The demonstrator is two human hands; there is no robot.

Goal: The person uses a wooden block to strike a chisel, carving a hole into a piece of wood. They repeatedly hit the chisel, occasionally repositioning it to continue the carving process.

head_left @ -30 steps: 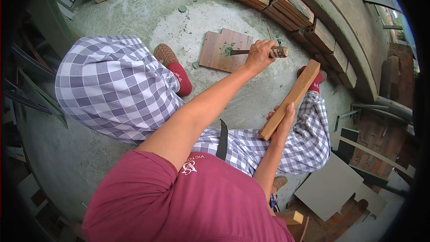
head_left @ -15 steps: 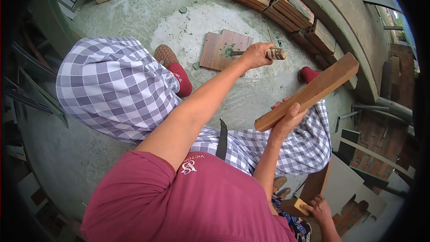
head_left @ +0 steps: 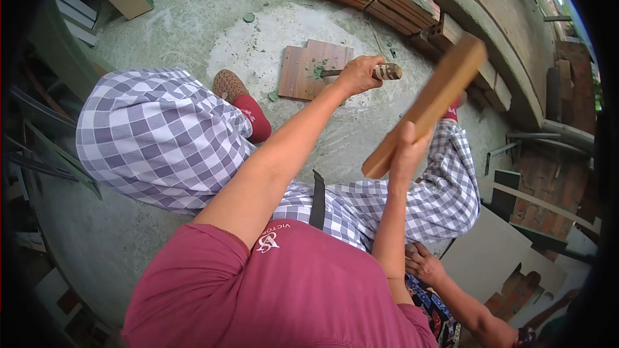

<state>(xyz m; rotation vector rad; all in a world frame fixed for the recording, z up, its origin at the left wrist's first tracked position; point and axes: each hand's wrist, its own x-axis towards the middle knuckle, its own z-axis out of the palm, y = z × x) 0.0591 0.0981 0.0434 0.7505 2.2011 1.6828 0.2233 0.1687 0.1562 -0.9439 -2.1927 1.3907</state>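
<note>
The chisel's [head_left: 361,71] tip is getting lost in green crumbs on the brown tile [head_left: 309,71], so hard to tell. The left hand [head_left: 356,76] is wrapping tight around its banded handle, up at 12 o'clock. The right hand [head_left: 406,148] is gripping a long wooden block [head_left: 429,100], angling toward 1 o'clock. Someone else's hand [head_left: 425,264] is showing at 5 o'clock.

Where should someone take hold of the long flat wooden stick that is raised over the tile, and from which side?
Probably at its lower end, where the right hand already wraps the long flat wooden stick. It tilts up and away, so the near end is the free handle; come from below, on the person's side. That leaves the upper end clear above the wooden-handled chisel that the left hand sets on the brown square tile.
</note>
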